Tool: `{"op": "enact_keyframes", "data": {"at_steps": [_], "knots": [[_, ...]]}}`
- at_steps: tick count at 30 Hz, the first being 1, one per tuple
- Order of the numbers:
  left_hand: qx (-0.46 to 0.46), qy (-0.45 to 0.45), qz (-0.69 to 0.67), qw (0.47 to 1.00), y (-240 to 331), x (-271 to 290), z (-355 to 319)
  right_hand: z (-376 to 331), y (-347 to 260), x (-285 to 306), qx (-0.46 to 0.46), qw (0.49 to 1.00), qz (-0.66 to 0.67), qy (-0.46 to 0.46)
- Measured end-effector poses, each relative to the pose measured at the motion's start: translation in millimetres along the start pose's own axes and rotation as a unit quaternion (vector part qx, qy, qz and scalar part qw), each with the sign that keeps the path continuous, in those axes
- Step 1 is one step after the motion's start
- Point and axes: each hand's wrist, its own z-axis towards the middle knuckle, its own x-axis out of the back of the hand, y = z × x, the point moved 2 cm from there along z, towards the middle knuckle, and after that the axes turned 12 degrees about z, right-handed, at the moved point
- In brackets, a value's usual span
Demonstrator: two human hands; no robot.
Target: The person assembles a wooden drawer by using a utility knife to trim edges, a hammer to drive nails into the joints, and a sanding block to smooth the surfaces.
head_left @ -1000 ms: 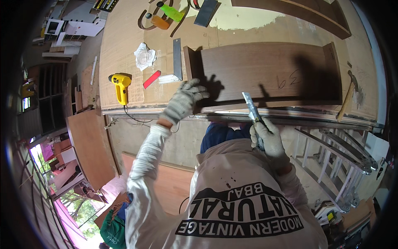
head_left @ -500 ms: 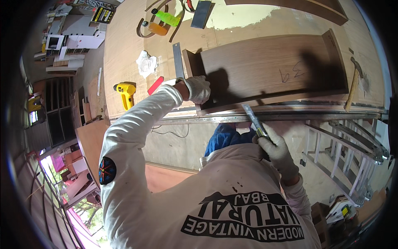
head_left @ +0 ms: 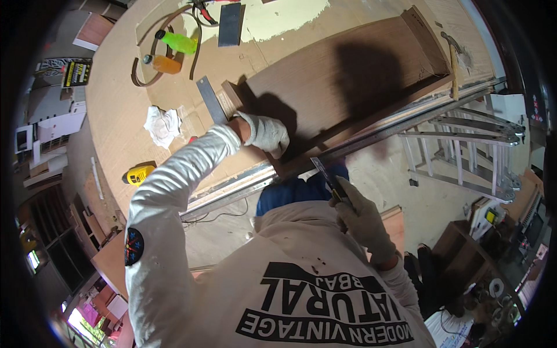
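Note:
A shallow brown wood-veneer box (head_left: 316, 72), with a long base and raised ends, lies at a slant on the worktable. My gloved left hand (head_left: 268, 136) is curled at the box's left end, close to its near corner. The grip itself is partly hidden by the glove. Below the table edge, my gloved right hand (head_left: 361, 219) holds a utility knife (head_left: 329, 181) by its dark handle. Its silver blade points up toward that same corner, just short of the box's near edge.
A hammer (head_left: 453, 64) lies beyond the box's right end. A flat metal strip (head_left: 211, 100), white crumpled cloth (head_left: 162, 126), yellow power tool (head_left: 138, 174), green bottle (head_left: 177, 42) and orange bottle (head_left: 163, 64) lie leftward. An aluminium ladder (head_left: 464, 153) stands right of the table.
My view has turned, so the table and box appear more tilted. The right hand has brought the knife nearer the box's left corner. My left hand stays at the box's left end.

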Motion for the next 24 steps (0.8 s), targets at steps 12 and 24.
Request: {"op": "enact_keyframes", "data": {"at_steps": [12,24], "knots": [[-0.093,0.159,-0.025,0.983,-16,-9,-6,3,19,-85,0.079,0.968,-0.222,0.086],[-0.085,0.156,0.095,0.980,-14,-14,-12,21,4,-70,-0.030,0.992,-0.009,0.118]]}}
